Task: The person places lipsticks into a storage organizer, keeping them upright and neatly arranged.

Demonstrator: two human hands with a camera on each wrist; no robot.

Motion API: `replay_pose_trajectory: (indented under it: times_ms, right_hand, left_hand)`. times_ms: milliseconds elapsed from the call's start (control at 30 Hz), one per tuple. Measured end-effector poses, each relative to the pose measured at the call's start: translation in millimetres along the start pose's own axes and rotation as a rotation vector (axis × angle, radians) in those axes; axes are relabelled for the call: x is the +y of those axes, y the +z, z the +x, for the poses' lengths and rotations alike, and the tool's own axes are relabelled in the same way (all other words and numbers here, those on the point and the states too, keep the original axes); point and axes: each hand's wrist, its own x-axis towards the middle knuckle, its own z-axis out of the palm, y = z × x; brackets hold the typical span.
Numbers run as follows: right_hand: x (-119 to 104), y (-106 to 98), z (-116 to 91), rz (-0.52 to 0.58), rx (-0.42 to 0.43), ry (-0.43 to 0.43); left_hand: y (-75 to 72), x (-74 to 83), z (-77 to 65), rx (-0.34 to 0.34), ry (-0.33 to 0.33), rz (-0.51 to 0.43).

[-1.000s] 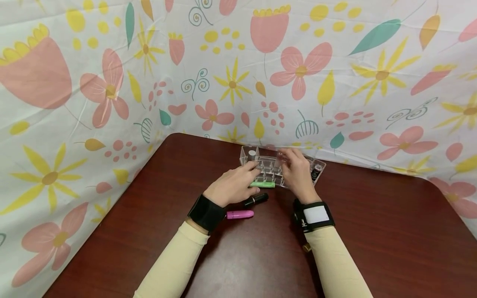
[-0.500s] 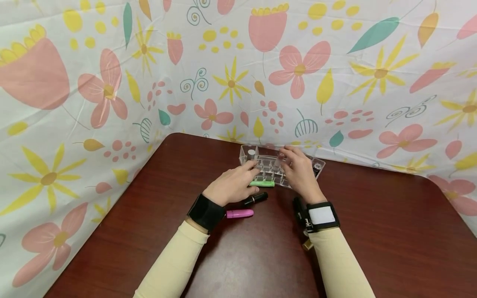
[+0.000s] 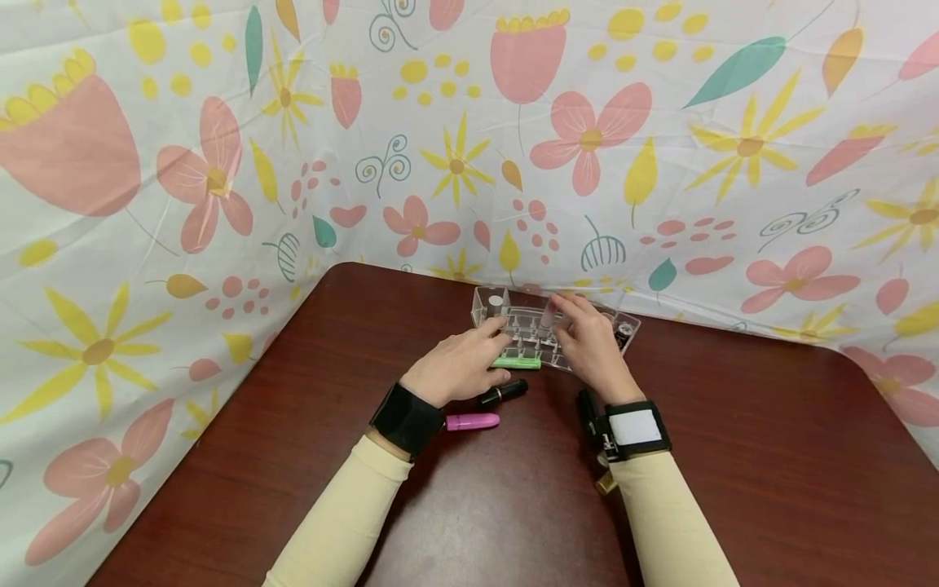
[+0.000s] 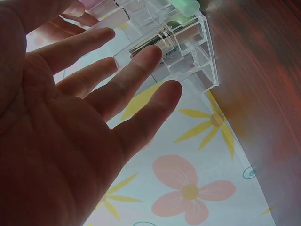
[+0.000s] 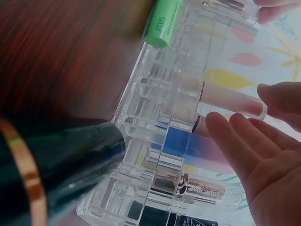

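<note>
Right wrist is shifted outward since the frame a second ago, so more of the gold cap (image 3: 606,483) is exposed beside it; left hand (image 3: 464,363) is kept in place, and the loose items on the table (image 3: 697,456) are unmoved. Whether the clear tube (image 5: 235,101) is shifted as well cannot be told. Tube is stood in the holder (image 5: 146,89), among other cosmetics, its upper end reached by the right hand (image 5: 270,155). Thumb and fingertips are set about that end; whether it is pinched or merely touched cannot be told. Left fingers are spread and relaxed, nothing grasped, near the lipstick (image 4: 160,41) at the holder's end. Likely risks: tube could be tipped or left crooked if it is let go before being seated; neighbours such as the blue tube (image 5: 186,146) could be nudged by the lower fingers; the holder, being light-looking, could be slid if pushed unevenly. Green tube (image 3: 517,363), lying at the front edge, could be rolled off if brushed by the left thumb.
</note>
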Motion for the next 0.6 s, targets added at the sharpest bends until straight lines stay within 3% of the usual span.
replay_pose_trajectory:
  times_ms: [233,600]
  right_hand:
    - [0.9,-4.4,-2.1,0.005,-0.097,0.044]
    - [-5.7,-14.9,-0.4,-0.006,-0.11,0.042]
  left_hand:
    - [-0.6,1.4,0.3,-0.006,-0.004,0.0]
    - [-0.8,2.1,-0.3,-0.01,-0.017,-0.016]
